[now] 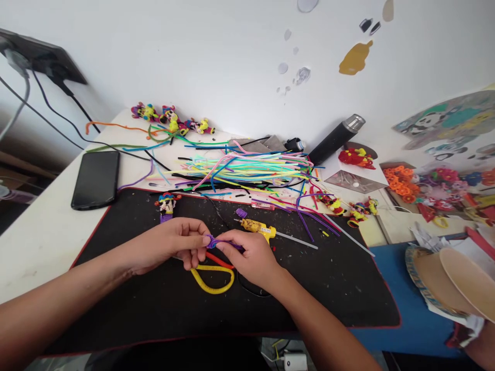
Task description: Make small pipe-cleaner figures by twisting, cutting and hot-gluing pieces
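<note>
A purple pipe cleaner [212,241] with a wound, bunched end is pinched between my two hands over the black mat. My left hand [184,241] has thumb and fingertips closed on the bunched end. The trailing length lies in the closed fingers of my right hand [251,257]. Just below my hands lies a yellow loop [213,292] with a red part [219,259] beside it, perhaps a scissors handle, partly covered. A small pipe-cleaner figure [166,204] with a purple lower part lies behind my left hand. Behind my right hand rests a yellow glue gun [258,226] with a glue stick [296,240].
A pile of colourful pipe cleaners [247,170] spreads behind the black mat [309,293]. A phone [96,179] lies at left, a black flask [336,139] leans at back right. Finished figures [170,117] line the wall. At far right is another person's hand [483,340].
</note>
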The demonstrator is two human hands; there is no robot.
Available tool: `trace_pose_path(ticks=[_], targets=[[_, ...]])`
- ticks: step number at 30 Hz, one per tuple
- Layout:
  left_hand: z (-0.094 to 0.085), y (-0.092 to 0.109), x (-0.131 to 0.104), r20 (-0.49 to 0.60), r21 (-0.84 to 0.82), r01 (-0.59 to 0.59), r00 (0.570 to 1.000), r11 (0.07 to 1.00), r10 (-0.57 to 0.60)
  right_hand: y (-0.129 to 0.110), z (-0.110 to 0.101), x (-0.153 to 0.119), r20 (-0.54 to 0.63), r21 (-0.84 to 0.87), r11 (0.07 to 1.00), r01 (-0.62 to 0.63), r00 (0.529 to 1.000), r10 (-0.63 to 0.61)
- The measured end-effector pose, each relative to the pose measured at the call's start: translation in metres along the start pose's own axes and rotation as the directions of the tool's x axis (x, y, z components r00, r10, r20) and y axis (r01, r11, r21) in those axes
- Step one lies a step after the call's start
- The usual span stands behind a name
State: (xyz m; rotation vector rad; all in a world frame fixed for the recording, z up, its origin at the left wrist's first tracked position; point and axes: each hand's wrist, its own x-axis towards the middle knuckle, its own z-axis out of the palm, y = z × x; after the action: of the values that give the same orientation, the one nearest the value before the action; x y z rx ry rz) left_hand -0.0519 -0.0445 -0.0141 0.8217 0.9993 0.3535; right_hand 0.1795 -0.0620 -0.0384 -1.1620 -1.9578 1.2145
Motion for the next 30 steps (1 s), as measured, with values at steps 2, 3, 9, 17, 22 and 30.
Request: trace_pose_path(ticks=[2, 3, 9, 17, 22, 30], targets=[[0.0015, 0.0009, 0.0001, 0.0, 0.031, -0.006, 1.0, 0.999, 0.006, 0.0, -0.0011, 0.0, -0.004, 0.052, 0.999, -0.015, 1.0, 0.015], [0.0022, 0.0014, 0.0003, 0.006, 0.048, -0.008, 1.0, 0.999, 0.007, -0.0001, -0.0016, 0.0002, -0.002, 0.063, 0.998, -0.019, 1.0, 0.02], [0.0017, 0.0002, 0.0009, 0.024, 0.107, -0.016, 1.0, 0.994, 0.014, -0.001, -0.0034, 0.0008, -0.002, 0.062, 0.998, -0.031, 1.0, 0.031], [0.0049, -0.004, 0.0069, 0.001, 0.087, -0.039, 0.999, 0.995, 0.039, 0.0001, -0.0008, 0.0003, -0.021, 0.085, 0.996, -0.037, 0.999, 0.039], [0.0062, -0.0053, 0.0064, -0.017, 0.042, -0.053, 0.998, 0.998, 0.054, -0.0004, -0.003, 0.0014, -0.076, 0.087, 0.996, -0.025, 0.997, 0.032], [0.0094, -0.0071, 0.0067, -0.081, 0.055, -0.058, 0.995, 0.997, 0.062, 0.0004, 0.0001, 0.0017, -0.075, 0.034, 0.999, -0.027, 0.997, 0.03]])
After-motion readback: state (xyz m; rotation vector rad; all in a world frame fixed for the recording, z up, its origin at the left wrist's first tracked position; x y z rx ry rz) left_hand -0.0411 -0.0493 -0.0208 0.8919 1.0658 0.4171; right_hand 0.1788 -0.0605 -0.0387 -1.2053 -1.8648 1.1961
